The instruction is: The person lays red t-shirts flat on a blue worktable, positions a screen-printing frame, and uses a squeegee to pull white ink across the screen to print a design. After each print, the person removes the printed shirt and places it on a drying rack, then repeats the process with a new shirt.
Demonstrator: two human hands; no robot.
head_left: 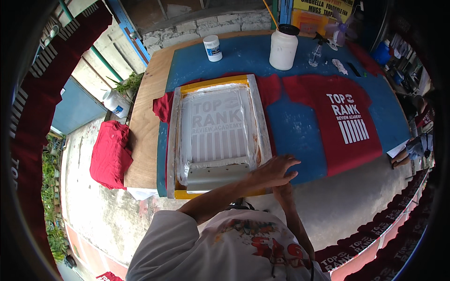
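Two hands are in view, both at the near right corner of the screen frame (216, 136). My left hand (274, 171) lies spread, fingers splayed and palm down, on the frame's right rail near its lower end; it presses rather than grips. My right hand (284, 192) sits just under the left at the table (300, 126) edge, mostly hidden, so I cannot tell how far it is open or whether it holds anything.

Location: the frame lies flat on the blue-topped table, over a red shirt (163, 107) whose sleeves show past both side rails. A squeegee (216, 177) rests inside the frame at its near end, touching the mesh.

Handling, as I judge it: the frame is stiff and light for its span, with rigid pale rails and yellow tape along the far and near edges. The mesh is taut, thin and likely wet with white ink, so it is the fragile, smearing part. Hold belongs on the bare side rails or corners, never the mesh. The shirt beneath is soft and may cling and lift with the frame.

Also noted: a printed shirt (347, 122) lies flat to the right, well apart; a white jug (283, 48) and a small jar (213, 48) stand at the far edge.
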